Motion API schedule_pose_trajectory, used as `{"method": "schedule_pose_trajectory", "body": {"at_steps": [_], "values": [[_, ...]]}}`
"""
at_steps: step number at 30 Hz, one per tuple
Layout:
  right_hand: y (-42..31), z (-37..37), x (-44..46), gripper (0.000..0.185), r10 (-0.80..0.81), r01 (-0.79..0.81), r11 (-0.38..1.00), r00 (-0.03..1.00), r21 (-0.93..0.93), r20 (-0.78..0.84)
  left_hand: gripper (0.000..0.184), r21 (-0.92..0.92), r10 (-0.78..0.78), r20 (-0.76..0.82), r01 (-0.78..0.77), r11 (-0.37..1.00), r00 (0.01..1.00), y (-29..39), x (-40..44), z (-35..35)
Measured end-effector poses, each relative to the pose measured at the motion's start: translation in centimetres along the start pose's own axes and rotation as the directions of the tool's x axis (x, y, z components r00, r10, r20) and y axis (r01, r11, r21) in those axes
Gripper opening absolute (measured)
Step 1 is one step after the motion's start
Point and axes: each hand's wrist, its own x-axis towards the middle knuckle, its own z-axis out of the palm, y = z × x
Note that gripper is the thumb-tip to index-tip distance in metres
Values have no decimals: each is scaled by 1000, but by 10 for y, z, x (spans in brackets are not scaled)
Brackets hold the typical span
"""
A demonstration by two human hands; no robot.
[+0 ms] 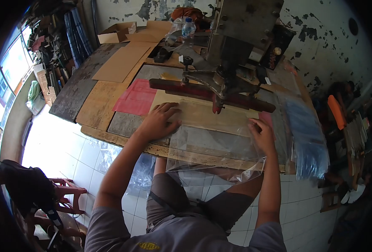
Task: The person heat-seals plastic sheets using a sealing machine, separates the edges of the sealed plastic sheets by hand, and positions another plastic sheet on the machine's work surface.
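Observation:
A clear plastic sheet [213, 145] lies over the worktable and hangs past its front edge above my lap. My left hand [160, 122] rests on the sheet's left side, fingers spread and slightly bent. At the right side, my right hand [262, 133] pinches the sheet's edge between thumb and fingers. Beneath the plastic is a yellowish flat panel [213, 117]. Just beyond both hands, a dark red bar [186, 89] of a press [223, 77] spans the work. A pink sheet [133, 97] lies left of my left hand.
A stack of bluish clear plastic sheets [305, 134] drapes over the table's right edge. Brown cardboard [123, 63] lies at the back left, near an open carton [115, 33]. A water bottle [188, 28] stands at the back. Crumpled plastic [141, 172] hangs below the table.

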Motion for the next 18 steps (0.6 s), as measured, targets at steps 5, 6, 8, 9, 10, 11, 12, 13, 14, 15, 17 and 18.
{"method": "schedule_pose_trajectory", "body": {"at_steps": [5, 6, 8, 9, 10, 11, 12, 13, 14, 15, 17, 18], "values": [[4, 0, 1, 29, 14, -14, 999, 1000, 33, -11, 44, 7, -4, 11, 4, 1000, 1000, 0, 1, -1], [2, -1, 1, 29, 15, -14, 999, 1000, 48, -14, 44, -1, -2, 7, 2, 1000, 1000, 0, 1, -1], [1, -1, 1, 28, 11, -9, 998, 999, 68, -32, 44, -16, 3, 1, -3, 1000, 1000, -1, 1, 0], [2, 0, 2, 28, 6, -3, 997, 999, 73, -48, 45, -14, 3, 3, -3, 1000, 1000, -1, 1, 0], [2, 0, 2, 28, 1, 4, 997, 998, 79, -65, 45, -12, 4, 4, -4, 1000, 1000, -1, 1, 0], [2, -1, 1, 27, 7, 2, 994, 997, 109, -76, 46, -9, 5, 6, -5, 1000, 1000, -1, 1, -1], [2, -2, 1, 26, 11, 1, 990, 996, 139, -87, 47, -5, 5, 9, -5, 1000, 1000, -1, 1, -1], [2, -3, 1, 25, 16, 1, 986, 995, 170, -97, 48, 0, 5, 12, -5, 1000, 1000, -2, 1, -1], [4, -4, 1, 25, 40, -16, 973, 994, 232, -99, 49, 6, 5, 13, -5, 1000, 1000, -1, 1, -1], [4, -6, 0, 24, 63, -31, 956, 993, 293, -99, 52, -2, -13, 9, 13, 1000, 1000, 0, 1, -1], [2, -8, -6, 23, 101, -62, 923, 991, 380, -85, 58, -16, -48, 0, 48, 999, 999, 2, 0, -2], [-5, -10, -13, 23, 115, -75, 912, 990, 404, -76, 60, 38, -60, -20, 61, 997, 998, 1, -2, 0]]}}
